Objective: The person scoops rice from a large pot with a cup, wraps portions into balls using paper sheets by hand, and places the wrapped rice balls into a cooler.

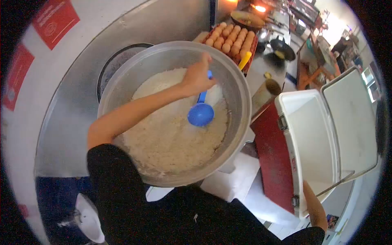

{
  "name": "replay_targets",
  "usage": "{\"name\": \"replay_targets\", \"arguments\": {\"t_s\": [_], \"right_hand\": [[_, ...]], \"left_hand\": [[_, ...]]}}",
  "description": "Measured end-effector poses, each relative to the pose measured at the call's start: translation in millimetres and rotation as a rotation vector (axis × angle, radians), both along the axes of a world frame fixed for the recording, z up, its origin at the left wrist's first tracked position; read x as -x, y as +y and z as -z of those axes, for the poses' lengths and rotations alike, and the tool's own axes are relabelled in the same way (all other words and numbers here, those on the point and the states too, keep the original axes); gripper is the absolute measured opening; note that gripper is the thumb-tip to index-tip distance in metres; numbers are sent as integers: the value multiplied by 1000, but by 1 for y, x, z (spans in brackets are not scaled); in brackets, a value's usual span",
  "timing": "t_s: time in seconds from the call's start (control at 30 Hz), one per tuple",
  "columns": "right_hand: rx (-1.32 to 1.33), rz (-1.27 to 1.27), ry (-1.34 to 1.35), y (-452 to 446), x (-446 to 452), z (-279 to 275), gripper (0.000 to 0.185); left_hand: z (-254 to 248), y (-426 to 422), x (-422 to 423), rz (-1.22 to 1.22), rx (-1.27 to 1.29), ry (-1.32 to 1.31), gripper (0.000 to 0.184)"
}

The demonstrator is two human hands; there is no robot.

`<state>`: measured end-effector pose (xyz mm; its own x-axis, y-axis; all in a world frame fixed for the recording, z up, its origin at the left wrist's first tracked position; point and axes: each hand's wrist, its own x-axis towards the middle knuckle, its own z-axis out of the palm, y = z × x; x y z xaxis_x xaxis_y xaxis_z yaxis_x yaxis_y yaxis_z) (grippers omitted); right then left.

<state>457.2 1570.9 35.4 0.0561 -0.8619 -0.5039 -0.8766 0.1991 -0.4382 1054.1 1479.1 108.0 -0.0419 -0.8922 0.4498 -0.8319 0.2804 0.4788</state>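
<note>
A large round metal pot (246, 96) fills the middle of the view, with white rice (167, 134) inside. Over the rice, my left hand (199, 77) is closed around the handle of a blue scoop (201, 114), whose round end hangs toward the pot's centre. To the right stands a red cooler box (271, 155) with a white interior, its lid (351, 122) swung open. My right arm reaches down to the cooler's near edge. The fingers of my right hand (307, 188) are hidden there.
Behind the pot lies a red tray of brown eggs (232, 38), with a yellow handle (245, 60) beside it. Farther back are a pan (247, 19) and a black pan (282, 49). A metal cylinder (267, 92) stands between pot and cooler. At far right, a person (341, 45) is visible.
</note>
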Motion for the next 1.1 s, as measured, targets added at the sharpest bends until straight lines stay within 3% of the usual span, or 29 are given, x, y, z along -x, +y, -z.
{"name": "replay_targets", "arguments": {"t_s": [0.07,0.13,0.2,0.27,0.3,0.37,0.43,0.5,0.6,0.67,0.7,0.77,0.83,0.87,0.97,1.03,1.1], "right_hand": [[16,33,-11,7,3,-2,52],[42,62,-18,14,11,-6,54],[84,82,-32,21,18,-11,57],[168,100,-61,34,28,-24,59],[326,90,-132,44,31,-35,60],[745,9,-331,90,47,-59,58],[658,371,-161,143,92,-43,53],[494,756,-478,187,164,28,44],[620,494,24,162,8,-43,37],[769,495,68,168,16,-44,35],[916,501,111,173,20,-41,33],[864,591,8,183,40,-35,34],[809,792,-283,188,53,-34,34],[818,794,-289,189,54,-34,34],[1014,921,-429,193,40,-37,34],[918,860,-283,196,38,-41,37],[884,913,-247,194,24,-48,37]], "left_hand": [[-49,46,-26,-15,-130,-67,66],[-95,91,-55,85,-785,-245,61],[-80,123,-68,298,-946,-371,55],[-52,137,-57,541,-626,-271,53],[-54,144,-52,534,-645,-272,53],[-75,152,-37,409,-880,-667,52],[-68,161,-45,343,-987,-712,48],[-45,163,-53,283,-1091,-749,44],[-13,141,-63,259,-1069,-605,47],[-19,122,-77,354,-816,-378,33],[-25,108,-77,346,-821,-391,33],[-34,80,-70,162,-708,-305,24],[16,67,-70,139,-675,-356,19],[44,63,-69,114,-653,-399,15],[66,73,-41,320,-665,-374,17],[66,96,-16,182,-1053,-43,22],[35,107,9,213,-1129,9,20]]}}
